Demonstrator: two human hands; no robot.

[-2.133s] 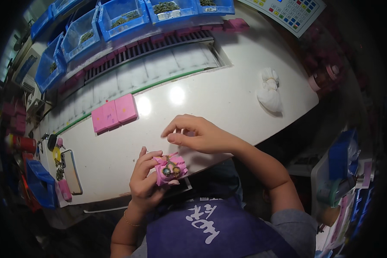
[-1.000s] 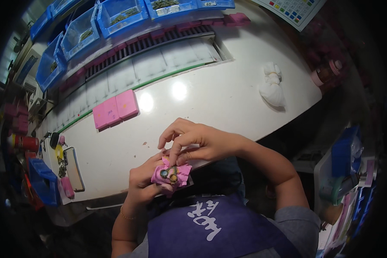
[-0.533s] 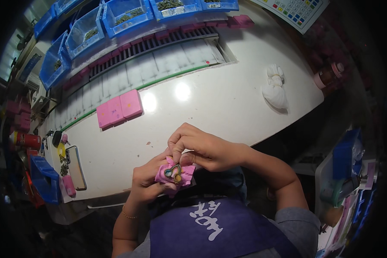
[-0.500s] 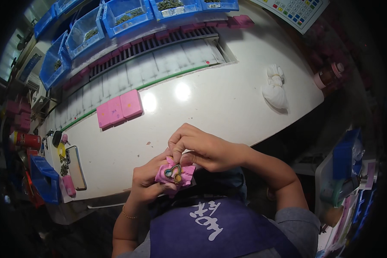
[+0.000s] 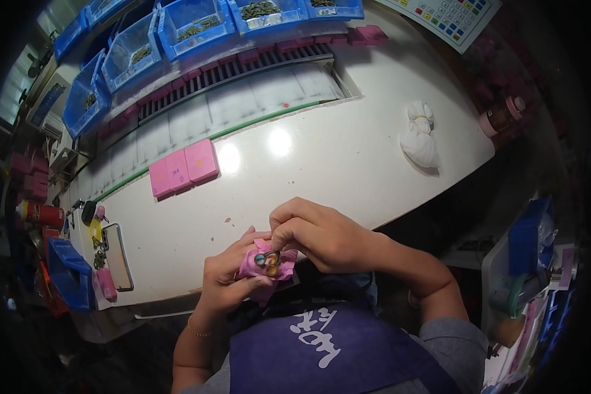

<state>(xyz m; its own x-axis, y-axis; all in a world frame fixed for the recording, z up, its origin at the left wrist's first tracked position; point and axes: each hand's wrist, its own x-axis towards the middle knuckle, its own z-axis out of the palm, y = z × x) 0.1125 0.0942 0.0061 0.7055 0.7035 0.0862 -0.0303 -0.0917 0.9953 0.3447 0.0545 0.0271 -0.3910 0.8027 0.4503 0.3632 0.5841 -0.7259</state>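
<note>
At the near edge of the smooth white surface, clasps the ragged pink block with clamped grip in the left hand, seemingly to steady it, and pinches the dark, metal-looking two-disc piece atop it with the right hand.

Right hand, earlier apart, now at the metal piece.

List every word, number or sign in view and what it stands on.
Apron: large white lettering, not copied here.
Pink blocks: small marks, too small to read.
White panel: key markings, too small.
Bin labels: too small.
Red can: blurred.
</note>
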